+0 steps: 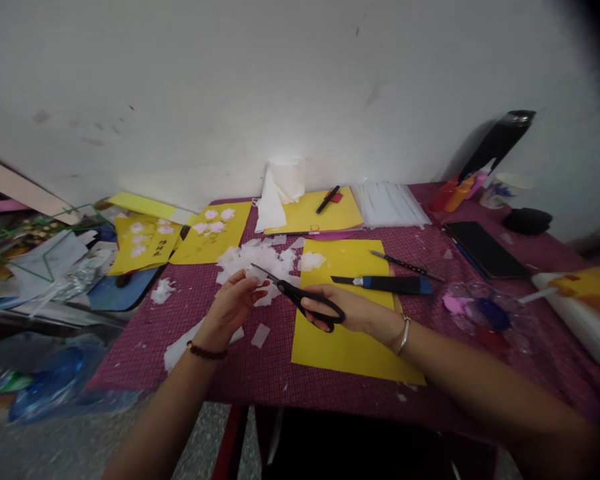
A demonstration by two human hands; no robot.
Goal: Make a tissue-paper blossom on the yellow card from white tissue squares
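Note:
My left hand (237,300) pinches a small piece of thin white paper (254,273) between thumb and fingers. In my right hand (337,305) is a pair of black scissors (300,293), my fingers through the handles. The blades point left and reach the paper at my left fingertips. Beneath and behind lies a heap of white paper scraps (253,257). My right hand is above a yellow sheet (345,350), on which a blue and black utility knife (390,285) rests. A loose white strip (261,335) lies near my left hand.
Two yellow cards with pink flowers (209,233) lie at the back left. A tissue roll (287,180) stands by the wall. At right are a paintbrush (405,264), a paint palette (480,313), a black tablet-like slab (485,249), paint bottles (457,195) and a white bottle (580,320).

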